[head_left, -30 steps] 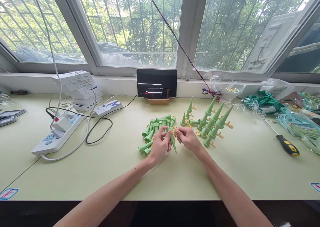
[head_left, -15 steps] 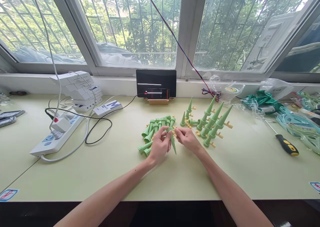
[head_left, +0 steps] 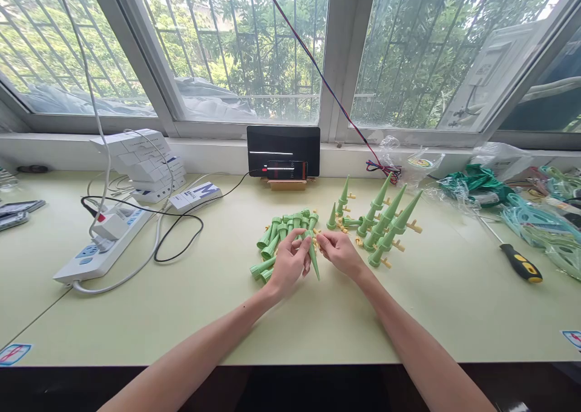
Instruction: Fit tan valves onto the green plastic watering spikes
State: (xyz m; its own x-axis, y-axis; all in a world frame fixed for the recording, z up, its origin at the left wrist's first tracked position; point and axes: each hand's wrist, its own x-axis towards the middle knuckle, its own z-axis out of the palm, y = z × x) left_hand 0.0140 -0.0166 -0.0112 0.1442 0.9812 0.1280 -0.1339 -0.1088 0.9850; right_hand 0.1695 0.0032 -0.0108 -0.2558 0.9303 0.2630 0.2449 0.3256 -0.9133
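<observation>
My left hand [head_left: 289, 261] is closed around a green plastic plant-watering spike [head_left: 314, 262], its point tilted down toward me. Close by on the right, my right hand [head_left: 339, 250] pinches with thumb and forefinger beside the spike. A bit of yellow shows near those fingertips, but what they hold is too small and hidden to make out. Behind and left of my left hand lies a pile of green spike bodies [head_left: 271, 242]. To the right of my right hand, several green spikes with yellow valves [head_left: 385, 227] stand point up in rows.
A screwdriver [head_left: 520, 262] lies at the right, near green and blue plastic parts [head_left: 535, 218] and clear bags. At the back a tablet [head_left: 284, 140] leans behind a phone [head_left: 287, 170]. A power strip [head_left: 97, 258], cables and stacked white boxes [head_left: 147, 164] occupy the left.
Almost nothing differs. Both hands stay in place, with the spike in my left hand at nearly the same tilt.
</observation>
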